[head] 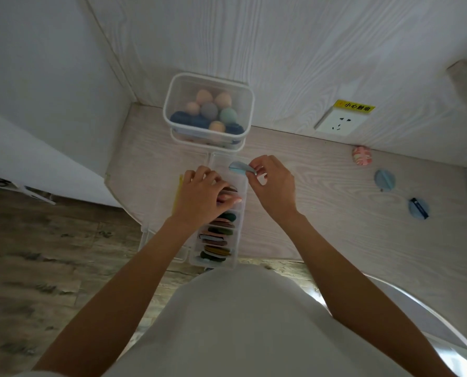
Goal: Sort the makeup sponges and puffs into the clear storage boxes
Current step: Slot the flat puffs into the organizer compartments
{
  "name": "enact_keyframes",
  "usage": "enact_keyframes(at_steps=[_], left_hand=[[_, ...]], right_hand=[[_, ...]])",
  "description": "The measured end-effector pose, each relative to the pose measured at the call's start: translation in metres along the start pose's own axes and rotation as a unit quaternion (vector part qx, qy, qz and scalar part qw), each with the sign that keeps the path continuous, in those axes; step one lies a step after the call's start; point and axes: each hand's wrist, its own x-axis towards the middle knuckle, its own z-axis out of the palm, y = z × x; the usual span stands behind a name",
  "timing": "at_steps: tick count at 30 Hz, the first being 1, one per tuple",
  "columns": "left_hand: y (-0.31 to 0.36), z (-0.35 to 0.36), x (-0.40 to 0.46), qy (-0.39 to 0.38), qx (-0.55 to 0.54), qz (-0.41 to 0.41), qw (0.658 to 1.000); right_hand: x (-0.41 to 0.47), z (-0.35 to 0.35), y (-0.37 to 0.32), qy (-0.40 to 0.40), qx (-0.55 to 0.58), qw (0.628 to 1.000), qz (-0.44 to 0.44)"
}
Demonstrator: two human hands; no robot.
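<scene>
The right hand pinched a light blue puff between thumb and fingertips, holding it just above the far end of the long box. The puff stuck out at 9 o'clock from that hand. The left hand lay with fingers bent down into the same box, touching the puffs there; I could not tell if it gripped one. Toward the near end, at 6 o'clock from the left hand, a row of dark puffs stood on edge in the box, packed close together.

At 12 o'clock from both hands stood a tub holding egg-shaped sponges in peach, grey, green and dark blue. It sat on a second tub.

On the desk, at 3 o'clock from the right hand, three pieces lay well apart: a pink puff, a blue puff, and another blue puff with a dark band.

A socket on the wall carried a yellow label with Chinese writing, too blurred to read surely.

The desk between the box and the loose puffs was open. The box's near end overhung the desk edge.
</scene>
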Motion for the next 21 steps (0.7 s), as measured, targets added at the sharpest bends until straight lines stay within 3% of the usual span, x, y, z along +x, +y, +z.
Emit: enact_keyframes(at_steps=[6,10,13,21], left_hand=[[0.0,-0.003,0.0,0.016,-0.012,-0.004,1.0],[-0.001,-0.001,-0.004,0.047,-0.03,-0.013,0.998],[-0.001,-0.002,-0.006,0.066,-0.036,-0.009,0.997],[-0.004,-0.003,-0.005,0.041,-0.059,-0.008,0.997]], right_hand=[[0.001,0.019,-0.002,-0.084,-0.112,0.988,-0.064],[0.009,0.029,-0.007,-0.075,-0.208,0.964,-0.145],[0.016,0.029,-0.01,-0.08,-0.198,0.961,-0.178],[0.019,0.008,-0.01,-0.065,-0.117,0.985,-0.108]])
